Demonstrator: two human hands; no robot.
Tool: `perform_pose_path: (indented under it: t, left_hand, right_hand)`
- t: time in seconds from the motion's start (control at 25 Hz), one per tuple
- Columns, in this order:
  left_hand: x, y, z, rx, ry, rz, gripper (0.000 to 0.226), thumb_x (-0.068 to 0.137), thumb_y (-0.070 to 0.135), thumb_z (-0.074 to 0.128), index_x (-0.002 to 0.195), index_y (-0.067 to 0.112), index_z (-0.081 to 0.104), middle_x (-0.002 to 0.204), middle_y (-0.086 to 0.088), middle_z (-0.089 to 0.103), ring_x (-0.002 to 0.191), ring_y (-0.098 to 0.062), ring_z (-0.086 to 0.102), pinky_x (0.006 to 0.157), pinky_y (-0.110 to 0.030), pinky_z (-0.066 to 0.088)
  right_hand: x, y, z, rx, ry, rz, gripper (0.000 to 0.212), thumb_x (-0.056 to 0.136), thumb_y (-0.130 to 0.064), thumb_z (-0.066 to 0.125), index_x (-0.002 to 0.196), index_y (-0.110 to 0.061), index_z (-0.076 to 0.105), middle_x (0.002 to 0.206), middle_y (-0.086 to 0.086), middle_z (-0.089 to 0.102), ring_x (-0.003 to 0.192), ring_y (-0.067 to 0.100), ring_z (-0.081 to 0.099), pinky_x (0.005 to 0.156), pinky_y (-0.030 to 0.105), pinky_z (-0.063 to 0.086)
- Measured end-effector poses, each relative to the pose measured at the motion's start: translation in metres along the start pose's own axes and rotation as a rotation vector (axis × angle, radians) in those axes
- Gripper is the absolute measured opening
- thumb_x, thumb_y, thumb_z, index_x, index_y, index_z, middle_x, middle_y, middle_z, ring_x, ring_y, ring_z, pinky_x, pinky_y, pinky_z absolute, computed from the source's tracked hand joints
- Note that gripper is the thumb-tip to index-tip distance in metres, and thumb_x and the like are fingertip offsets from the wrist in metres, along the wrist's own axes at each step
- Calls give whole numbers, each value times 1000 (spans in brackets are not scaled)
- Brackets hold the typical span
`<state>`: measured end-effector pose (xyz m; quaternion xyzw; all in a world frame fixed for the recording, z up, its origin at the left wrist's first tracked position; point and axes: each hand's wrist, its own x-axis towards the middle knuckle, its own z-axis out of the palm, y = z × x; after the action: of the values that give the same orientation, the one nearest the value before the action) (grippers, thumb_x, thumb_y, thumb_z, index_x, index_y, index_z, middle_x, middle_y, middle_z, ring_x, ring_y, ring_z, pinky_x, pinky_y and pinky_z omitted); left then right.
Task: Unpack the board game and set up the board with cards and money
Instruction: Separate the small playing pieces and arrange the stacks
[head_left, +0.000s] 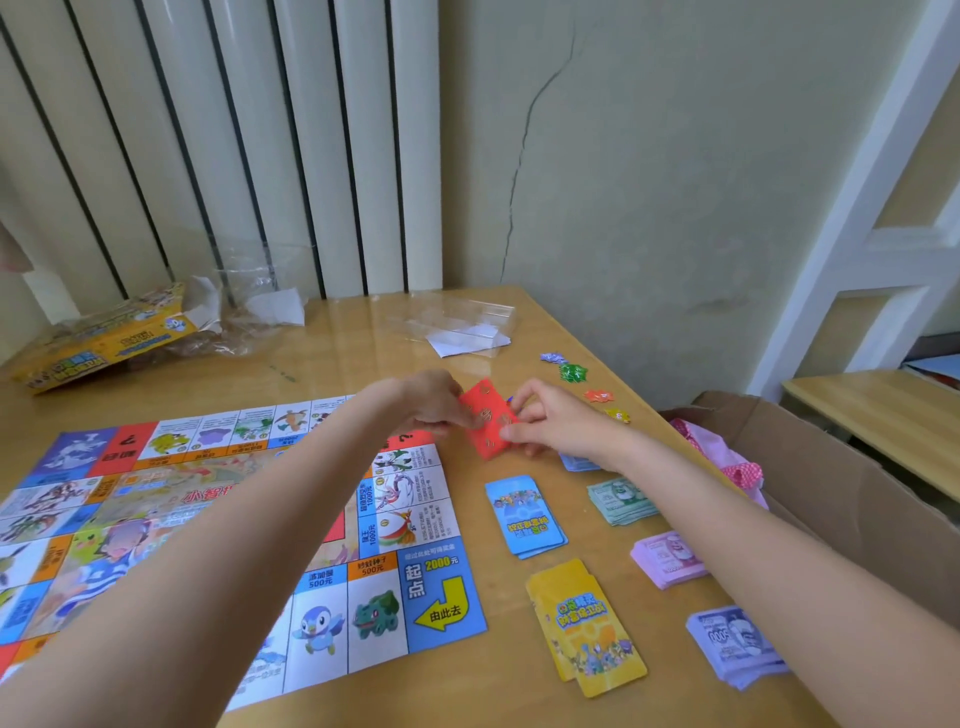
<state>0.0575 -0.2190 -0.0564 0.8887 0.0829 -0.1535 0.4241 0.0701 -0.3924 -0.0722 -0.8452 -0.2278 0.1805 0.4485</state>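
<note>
Both hands, left hand (434, 402) and right hand (550, 418), pinch a red card stack (488, 418) above the table (363, 338) beside the game board (218, 525).

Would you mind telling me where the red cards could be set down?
Bare table lies between the board and the plastic wrap, and between the blue deck and yellow deck. The money stacks crowd the right edge.
</note>
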Motion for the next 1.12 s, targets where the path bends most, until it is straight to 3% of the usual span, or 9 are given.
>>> perform_pose_path:
  t: [0.12,0.2,0.32,0.44,0.56,0.68,0.92,1.04,1.12]
  left_hand:
    - [-10,-3,-5,-227,128,130,12,82,9,69,82,11,56,75,-5,55,65,-12,49,69,-20,46]
    - [-15,-7,-2,-115,219,161,14,83,10,68,81,11,55,71,-2,53,63,-13,49,64,-22,45]
    - [-20,-12,10,158,329,164,14,84,19,67,92,11,58,81,-4,56,77,-20,53,66,-28,43]
    - [-19,-14,29,-93,378,172,22,88,15,61,108,5,62,93,-9,59,84,-23,54,66,-25,43]
    - [-18,-9,51,-417,313,135,30,94,10,49,123,5,52,104,-8,53,93,-18,48,68,-20,39]
    - [-19,-7,54,-640,220,107,24,98,12,40,118,7,53,93,-5,57,88,-19,52,73,-25,41]
    - [-18,-2,59,-490,351,85,33,97,4,30,113,2,59,102,-13,56,94,-24,51,83,-31,43]
    - [-26,5,55,-613,399,54,36,97,8,35,130,1,48,124,-14,52,113,-26,49,91,-28,40]
    - [-27,4,44,-715,429,59,44,97,24,45,136,5,40,134,-12,46,125,-26,43,101,-31,35]
  right_hand:
    - [6,-4,6,-17,88,-41,16,88,-8,60,97,-15,50,87,9,68,60,10,54,48,14,41]
    - [10,-10,6,-159,180,-84,9,87,-11,63,87,-18,58,81,3,65,62,10,51,45,9,36]
    - [8,-22,-4,-542,168,-97,9,87,-17,63,95,-12,64,81,1,58,67,11,47,53,20,33]
    - [5,-27,-2,-714,92,-55,14,90,-14,57,96,-3,63,82,11,64,63,15,52,54,25,37]
    - [6,-18,7,-707,65,-30,15,91,-3,46,99,-2,58,87,17,68,70,23,65,73,36,54]
    - [6,-12,10,-745,30,-71,18,95,-9,40,107,-4,53,98,15,58,84,29,62,81,40,50]
    - [7,2,17,-836,58,-195,29,99,-17,37,123,-5,49,116,14,55,110,30,51,92,41,41]
    - [5,-4,11,-770,136,-234,23,97,-15,44,111,-6,60,101,14,64,98,28,58,86,36,44]
    - [2,-16,8,-597,275,-256,19,95,-12,47,96,-7,65,75,10,66,69,18,63,74,30,48]
